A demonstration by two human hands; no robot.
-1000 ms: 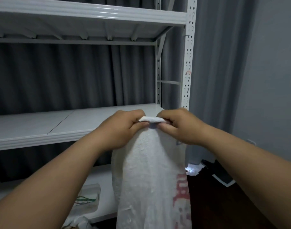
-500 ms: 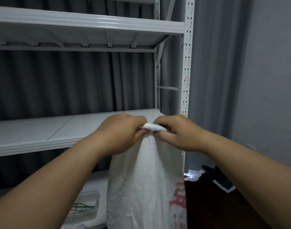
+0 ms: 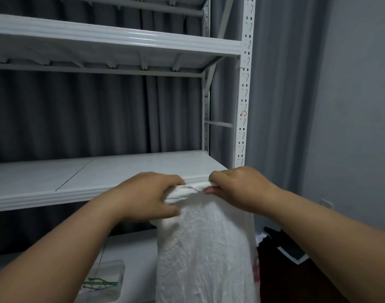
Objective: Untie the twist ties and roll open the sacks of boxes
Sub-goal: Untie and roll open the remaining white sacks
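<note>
A white woven sack (image 3: 204, 254) with red print on its right side hangs upright in front of the shelving. Its top edge is bunched into a thick roll. My left hand (image 3: 147, 197) grips the left end of that roll, thumb underneath. My right hand (image 3: 237, 186) pinches the right end, fingers curled over it. No twist tie shows at the sack's mouth. The contents of the sack are hidden.
White metal shelving (image 3: 99, 178) stands behind the sack, with its upright post (image 3: 245, 106) close to my right hand. A clear plastic tray (image 3: 104, 283) with green and red twist ties sits on the lower shelf. Dark curtain behind; dark items (image 3: 283, 246) on the floor at right.
My hands have drawn slightly apart along the sack's top, and the bunched edge between them looks thicker and wider. The view has tilted upward a little.
</note>
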